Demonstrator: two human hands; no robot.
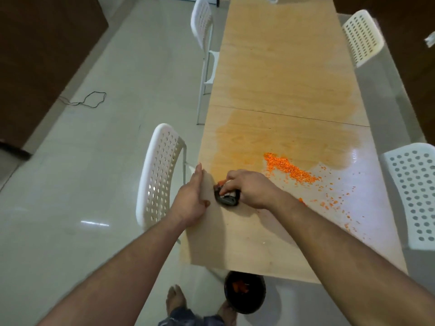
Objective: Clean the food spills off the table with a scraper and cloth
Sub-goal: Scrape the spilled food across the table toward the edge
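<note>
Nearest, on the floor just under the near table edge, stood a dark bin with orange scraps inside; the person's bare feet were beside it. The wooden table lay bare at its near end. At its left edge the right hand curled over a small dark scraper, its grip clamped on the tool from above; the scraper looked light and stiff, best held by its body with the blade edge flat to the wood, though the hand hid most of it, so its shape was uncertain. The left hand stood edge-on at the table's rim, fingers straight, holding nothing, seemingly a backstop for the scrapings. A little orange showed at the scraper's far end. Right of the hands, orange crumbs lay in a heap and a thinner scatter; dry and loose, they would likely roll and skid off the edge if pushed fast. Beyond, a wet orange stain spread over the wood, work for a cloth, none in view. White perforated chairs crowded both sides; a cable lay on the floor far left.
</note>
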